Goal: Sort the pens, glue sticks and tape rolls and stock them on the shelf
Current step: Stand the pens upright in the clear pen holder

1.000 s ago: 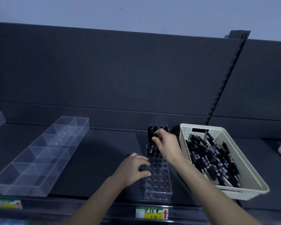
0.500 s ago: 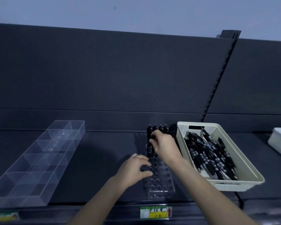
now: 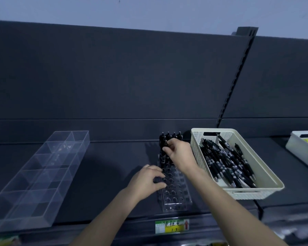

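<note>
Right hand: thumb and forefinger closed narrow, pinching the upper end of a black pen that stands nearly upright over the far rows of the pen rack. Whether the tip is fully seated in its hole cannot be told; the hand covers it.

Left hand: fingers curled onto the rack's left side, thumb on its top face, holding it in place.

Rack: clear plastic with a grid of holes, near the front edge of the shelf at its middle. Standing pens fill only the far rows; the near rows are open.

Handling, judged: each pen is light, stiff and smooth-barrelled, apt to roll if laid down. Best taken near the clip end, so the tip is free to find a hole. The rack looks light too and likely to skid or tip under a push, hence the steadying hold.

Supply: loose pens lie heaped in the cream basket, just right of the rack.

Elsewhere on the shelf: a clear divided tray toward the left end, a pale bin with something yellow at the right edge, and a price label on the front lip.
</note>
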Motion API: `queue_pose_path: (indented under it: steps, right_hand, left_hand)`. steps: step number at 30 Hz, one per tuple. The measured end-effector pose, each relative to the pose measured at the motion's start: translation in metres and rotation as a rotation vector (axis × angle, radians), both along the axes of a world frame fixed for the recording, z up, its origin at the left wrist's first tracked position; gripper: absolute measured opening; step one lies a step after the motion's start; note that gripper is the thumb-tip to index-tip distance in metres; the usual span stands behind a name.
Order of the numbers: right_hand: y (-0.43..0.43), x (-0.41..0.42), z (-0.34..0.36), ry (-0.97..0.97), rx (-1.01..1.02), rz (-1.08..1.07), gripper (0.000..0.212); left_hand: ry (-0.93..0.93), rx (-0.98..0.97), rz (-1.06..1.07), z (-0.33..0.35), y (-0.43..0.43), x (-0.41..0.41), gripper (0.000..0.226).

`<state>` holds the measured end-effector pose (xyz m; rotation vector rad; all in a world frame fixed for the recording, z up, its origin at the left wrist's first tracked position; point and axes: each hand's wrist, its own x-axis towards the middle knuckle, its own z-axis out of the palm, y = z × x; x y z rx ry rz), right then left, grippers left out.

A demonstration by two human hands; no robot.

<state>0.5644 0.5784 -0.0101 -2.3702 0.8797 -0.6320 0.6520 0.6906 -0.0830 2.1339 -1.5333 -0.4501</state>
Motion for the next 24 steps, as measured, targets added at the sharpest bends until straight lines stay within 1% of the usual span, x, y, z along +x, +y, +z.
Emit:
queue_pose_path:
  steps: [3, 5, 8, 11, 13, 14, 16, 19, 22, 24]
  right_hand:
    - [0.000, -0.003, -0.002, -0.017, 0.039, 0.009, 0.029]
    - [-0.002, -0.008, -0.003, -0.031, 0.077, 0.025, 0.035]
    - [-0.011, -0.024, 0.002, -0.064, 0.108, 0.045, 0.038]
    - [-0.028, -0.057, 0.006, -0.095, 0.084, 0.068, 0.031]
    - [-0.045, -0.088, 0.008, -0.103, 0.064, 0.053, 0.024]
    - [-0.057, -0.105, 0.007, -0.101, 0.057, 0.035, 0.021]
    - [-0.081, -0.135, 0.006, -0.066, 0.044, -0.011, 0.017]
    - [-0.114, -0.170, -0.001, 0.043, 0.045, -0.055, 0.018]
    - [-0.139, -0.190, -0.009, 0.149, 0.040, -0.054, 0.021]
    - [-0.150, -0.196, -0.012, 0.226, 0.043, -0.031, 0.025]
  left_hand:
    - [-0.026, -0.001, 0.014, 0.004, 0.000, -0.003, 0.035]
    - [-0.045, -0.010, 0.021, 0.010, -0.001, -0.007, 0.031]
    - [-0.054, 0.027, 0.053, 0.021, -0.003, -0.014, 0.027]
    - [-0.016, 0.076, 0.142, 0.027, -0.008, -0.026, 0.021]
    - [-0.067, 0.092, 0.227, 0.034, -0.014, -0.041, 0.021]
    - [-0.099, 0.066, 0.275, 0.037, -0.019, -0.050, 0.022]
    - [-0.099, -0.055, 0.321, 0.045, -0.034, -0.073, 0.023]
    - [-0.025, -0.205, 0.294, 0.057, -0.067, -0.111, 0.022]
    - [0.055, -0.235, 0.246, 0.063, -0.102, -0.137, 0.018]
    - [0.105, -0.188, 0.243, 0.062, -0.125, -0.147, 0.019]
